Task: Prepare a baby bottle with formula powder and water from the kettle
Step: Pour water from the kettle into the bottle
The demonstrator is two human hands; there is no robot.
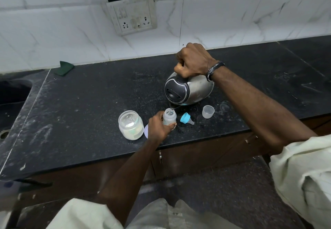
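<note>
My right hand grips the handle of a steel kettle with a black lid, tilted forward over the counter. Its spout sits just above the open mouth of a small clear baby bottle, and a thin stream of water runs into it. My left hand holds the bottle upright on the black counter. An open glass jar of white formula powder stands left of that hand. The blue bottle collar with its teat lies on its side to the right of the bottle.
A clear plastic cap stands right of the teat. The jar's lid lies partly hidden behind my left hand. A green cloth lies at the back left, a sink at far left, and a wall socket panel above.
</note>
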